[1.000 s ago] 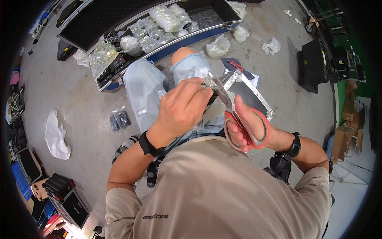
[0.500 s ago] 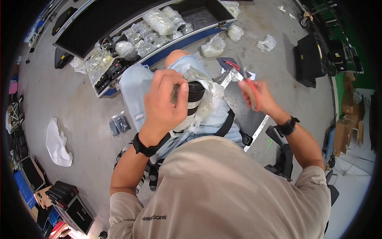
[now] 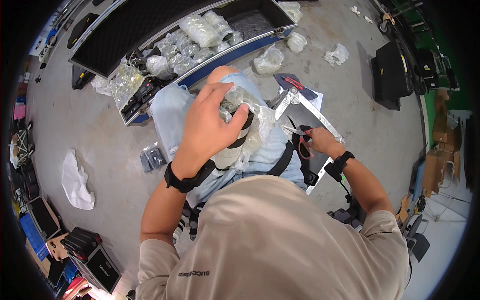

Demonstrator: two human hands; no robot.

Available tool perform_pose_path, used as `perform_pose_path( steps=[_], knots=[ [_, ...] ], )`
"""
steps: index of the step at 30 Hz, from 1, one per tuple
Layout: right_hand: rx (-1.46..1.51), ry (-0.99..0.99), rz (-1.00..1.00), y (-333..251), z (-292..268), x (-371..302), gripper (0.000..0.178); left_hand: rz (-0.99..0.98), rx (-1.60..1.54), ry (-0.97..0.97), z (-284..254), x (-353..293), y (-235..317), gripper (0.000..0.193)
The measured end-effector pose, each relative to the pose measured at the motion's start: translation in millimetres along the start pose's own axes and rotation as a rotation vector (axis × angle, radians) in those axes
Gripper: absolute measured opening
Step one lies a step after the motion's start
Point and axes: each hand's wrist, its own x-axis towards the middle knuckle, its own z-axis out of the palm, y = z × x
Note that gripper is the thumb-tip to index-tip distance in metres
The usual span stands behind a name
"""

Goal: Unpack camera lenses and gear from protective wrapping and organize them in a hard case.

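Between my thighs stands a white-and-black camera lens point(image 3: 228, 157), its upper end partly covered by crumpled clear plastic wrap point(image 3: 259, 122). My left hand point(image 3: 210, 120) curls around that end, thumb and fingers on the wrap; its palm side and part of the lens are hidden. Off my right thigh, my right hand point(image 3: 324, 141) holds a pair of scissors point(image 3: 304, 150) with red-and-dark handles. The scissor blades are parted and point left toward the wrap, without touching it.
Ahead lies an open flight case point(image 3: 240, 52) with several bundles of bubble wrap point(image 3: 200, 29). A metal-framed stool or stand point(image 3: 320, 117) is by my right knee, with a red-handled tool point(image 3: 293, 82) on it. A black hard case point(image 3: 387, 75) stands right; white sheeting point(image 3: 76, 180) lies left.
My right hand has come down and nearer my body, and the scissors have swung to point left with blades apart. My left hand's fingers have straightened somewhat over the wrap.
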Motion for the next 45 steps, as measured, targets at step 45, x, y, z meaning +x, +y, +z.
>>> perform_pose_path(
  steps=[45],
  knots=[
    [1.373,0.275,-0.342,-215.8,-109.5,31.3,0.032,0.329,0.033,0.156,-36.8,-47.4,-7.7,0.033]
  ],
)
